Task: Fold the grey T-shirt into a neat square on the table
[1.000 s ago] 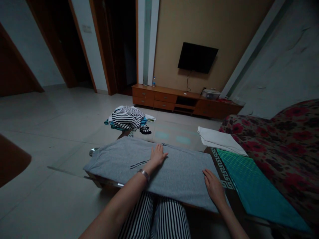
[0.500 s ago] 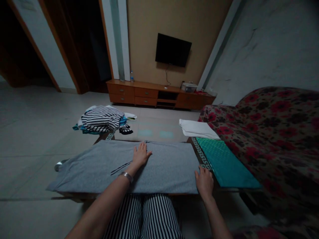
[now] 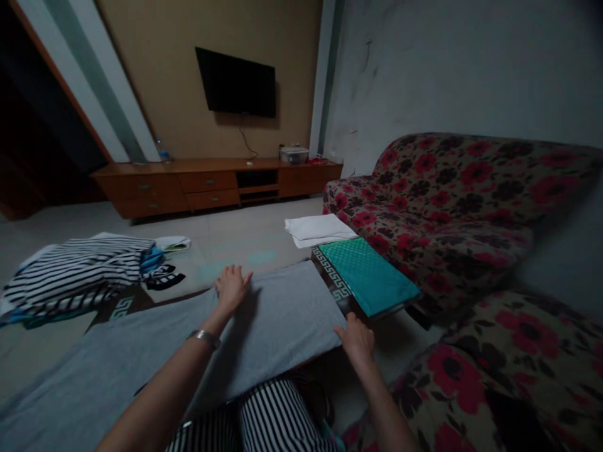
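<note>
A grey garment lies spread flat along the low table, and its left part runs out of view at the lower left. My left hand rests on the garment's far edge with thumb and fingers apart. At the near right corner of the cloth is my right hand; its thumb touches the edge and stands away from the bent fingers. A folded teal cloth lies just beyond my right hand, on the table's right end. Behind that is a folded white cloth.
A pile of striped clothes sits on the table's far left. A patterned table border shows beside the grey garment. A flowered sofa stands at the right. Along the back wall are a wooden TV cabinet and a television.
The view has turned right, so the scene has shifted left. My left hand has moved to the garment's far edge. My right hand stays at the right edge, nearer its front corner.
</note>
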`<state>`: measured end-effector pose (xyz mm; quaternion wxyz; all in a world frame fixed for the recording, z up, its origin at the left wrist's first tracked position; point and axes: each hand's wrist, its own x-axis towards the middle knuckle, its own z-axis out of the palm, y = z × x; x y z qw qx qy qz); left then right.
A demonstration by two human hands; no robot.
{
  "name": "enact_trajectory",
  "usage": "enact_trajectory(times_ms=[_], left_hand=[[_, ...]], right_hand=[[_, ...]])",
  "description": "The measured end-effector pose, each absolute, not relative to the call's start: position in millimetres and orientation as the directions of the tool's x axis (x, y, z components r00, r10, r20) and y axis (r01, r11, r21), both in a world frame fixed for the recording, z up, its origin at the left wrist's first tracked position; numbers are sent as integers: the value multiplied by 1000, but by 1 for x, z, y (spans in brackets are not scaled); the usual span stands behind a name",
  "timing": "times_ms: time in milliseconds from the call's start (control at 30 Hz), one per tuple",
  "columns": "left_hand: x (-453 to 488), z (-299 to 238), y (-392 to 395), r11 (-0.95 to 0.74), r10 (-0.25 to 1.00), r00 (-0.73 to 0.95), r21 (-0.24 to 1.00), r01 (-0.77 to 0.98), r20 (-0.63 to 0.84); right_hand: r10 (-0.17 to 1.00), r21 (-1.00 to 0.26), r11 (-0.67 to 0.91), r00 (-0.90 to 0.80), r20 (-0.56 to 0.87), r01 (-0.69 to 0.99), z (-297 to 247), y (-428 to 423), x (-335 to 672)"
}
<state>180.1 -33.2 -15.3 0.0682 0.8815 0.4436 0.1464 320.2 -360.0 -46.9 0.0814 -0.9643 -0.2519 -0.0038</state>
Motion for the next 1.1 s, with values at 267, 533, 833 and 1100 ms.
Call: enact_trajectory(times_ms=[267, 533, 833, 1100], left_hand=[[348, -26, -50, -821, 496, 868, 309, 480, -29], [413, -44, -52, -830, 448, 871, 268, 489, -200], [448, -26, -30, -841, 249, 833, 316, 438, -493], [468, -2, -42, -884, 269, 832, 218, 413, -486]], right_hand=[[545, -255, -780, 820, 174, 572, -71, -354, 334], [436, -592, -678, 887, 155, 437, -88, -360, 333], [393, -820, -496, 916, 82, 286, -103, -377, 336], [435, -956, -292, 886, -158, -27, -89, -391, 344]])
